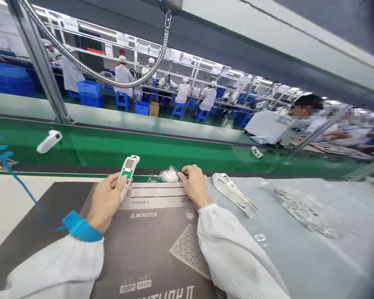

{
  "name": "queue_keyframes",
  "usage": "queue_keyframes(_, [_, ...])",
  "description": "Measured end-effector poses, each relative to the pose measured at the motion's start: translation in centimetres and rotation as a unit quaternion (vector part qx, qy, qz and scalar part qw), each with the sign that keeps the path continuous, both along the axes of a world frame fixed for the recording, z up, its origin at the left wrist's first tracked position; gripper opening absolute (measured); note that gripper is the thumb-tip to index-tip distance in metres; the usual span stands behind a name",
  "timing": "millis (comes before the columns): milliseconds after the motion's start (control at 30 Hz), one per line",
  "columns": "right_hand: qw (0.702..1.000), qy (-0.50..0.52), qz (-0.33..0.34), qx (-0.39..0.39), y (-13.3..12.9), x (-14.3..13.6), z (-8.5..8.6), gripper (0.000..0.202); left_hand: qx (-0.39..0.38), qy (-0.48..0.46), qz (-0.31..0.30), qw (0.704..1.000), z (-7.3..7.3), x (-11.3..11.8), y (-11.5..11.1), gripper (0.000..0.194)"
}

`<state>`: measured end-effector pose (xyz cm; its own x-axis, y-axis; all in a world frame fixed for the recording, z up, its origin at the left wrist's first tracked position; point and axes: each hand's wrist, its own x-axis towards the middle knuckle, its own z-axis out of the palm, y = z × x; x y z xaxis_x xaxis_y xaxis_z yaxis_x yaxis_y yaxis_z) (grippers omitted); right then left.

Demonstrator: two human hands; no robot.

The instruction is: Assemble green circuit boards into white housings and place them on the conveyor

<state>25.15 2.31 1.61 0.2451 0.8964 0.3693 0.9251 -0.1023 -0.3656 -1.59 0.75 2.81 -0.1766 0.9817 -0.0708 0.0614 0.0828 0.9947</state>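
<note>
My left hand (107, 197) is closed around a white handheld device (129, 168) with a small grey screen and a green circuit board showing. The device stands tilted, screen end up. A blue wrist strap (82, 226) with a coiled cord sits on my left wrist. My right hand (195, 182) is at a small clear plastic bag (170, 174) by the bench's far edge, its fingers bent at the bag's right side. What the fingertips hold, if anything, is hidden. Just right of that hand lies a long white plastic housing (235, 195).
A dark printed MONTECH sheet (137, 245) covers the bench before me. At right lies a clear bag of many small parts (305, 211). Across the green conveyor belt (162, 151) rest white devices, one left (49, 142), one right (257, 152). A metal hose (112, 83) hangs above; co-workers sit beyond.
</note>
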Motion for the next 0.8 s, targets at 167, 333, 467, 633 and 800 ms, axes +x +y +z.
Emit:
queue_keyframes(167, [0.981, -0.128, -0.143, -0.039, -6.2, 7.0, 2.3, 0.023, -0.023, -0.048, 0.008, 0.999, 0.1, 0.1, 0.0, 0.048])
queue_keyframes(333, [0.91, -0.166, -0.29, -0.245, -12.4, 12.3, 3.5, 0.037, -0.039, -0.077, -0.01, 0.996, -0.3, 0.2, 0.0, 0.055])
queue_keyframes(467, [0.911, -0.115, -0.303, -0.256, -14.1, 13.3, 3.9, 0.036, -0.041, -0.125, -0.033, 0.991, -0.3, 0.3, 0.0, 0.056])
queue_keyframes(633, [0.906, -0.118, -0.317, -0.257, -14.4, 13.9, 4.9, 0.032, -0.028, -0.158, -0.061, 0.985, 0.0, 0.5, -0.2, 0.053])
queue_keyframes(800, [0.926, -0.11, -0.245, -0.264, -15.0, 13.2, 6.5, 0.019, -0.018, -0.16, -0.07, 0.984, 0.8, 0.6, -0.7, 0.054])
